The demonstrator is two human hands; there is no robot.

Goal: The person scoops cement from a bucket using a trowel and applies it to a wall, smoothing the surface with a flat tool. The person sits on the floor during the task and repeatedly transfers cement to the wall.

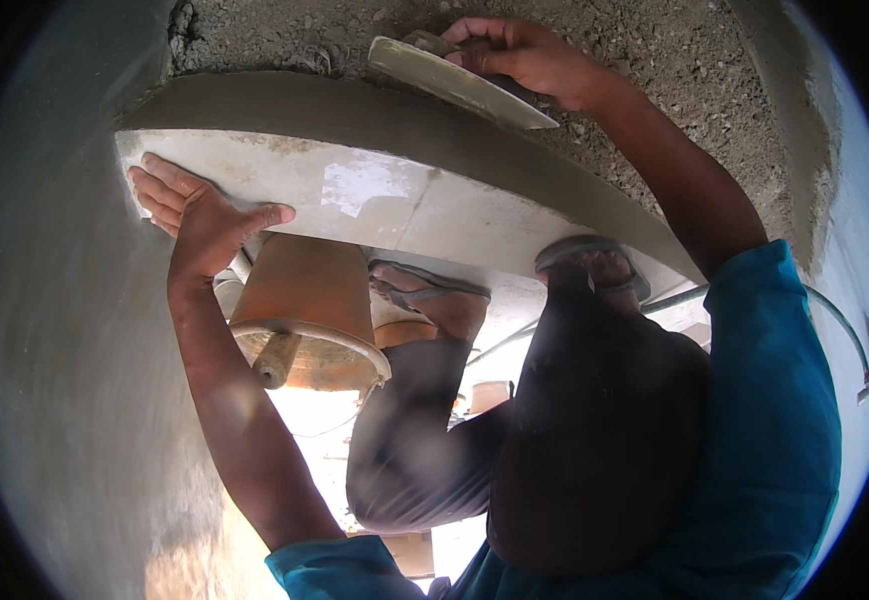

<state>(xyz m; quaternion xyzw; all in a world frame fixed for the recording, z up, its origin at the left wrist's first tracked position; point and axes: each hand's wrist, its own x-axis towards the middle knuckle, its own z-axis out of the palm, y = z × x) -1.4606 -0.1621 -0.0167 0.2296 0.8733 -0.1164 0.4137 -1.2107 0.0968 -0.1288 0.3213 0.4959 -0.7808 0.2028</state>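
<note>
A person in teal sleeves [770,370] and dark trousers [595,430] works at a curving ledge, a steel-bladed trowel [465,88] in the right hand [525,62]. The fingers of that hand are clamped on the trowel's grip, on the far side of the blade, which slants down to the right over the upper edge of a smooth, dark grey cement band [285,102]; whether metal and cement touch cannot be told from this angle. The left hand [205,222] is spread against the left end of the pale front panel [475,215] below the band, its four fingers lying near one another and the thumb held wide along the lower edge, with nothing in its grasp. To the right of that hand, a bright white patch [365,185] marks the panel. Beyond the band lies rough, crumbly grey mortar [695,115], and a smooth grey wall [55,250] rises at left. Under the panel, beside the left forearm, sits an orange bucket [310,285], with a thick round rod [277,360] showing at its rim. The person's feet, in dark strapped sandals [445,292], are near the panel's lower edge, and a dark cable [675,298] runs past the right knee
</note>
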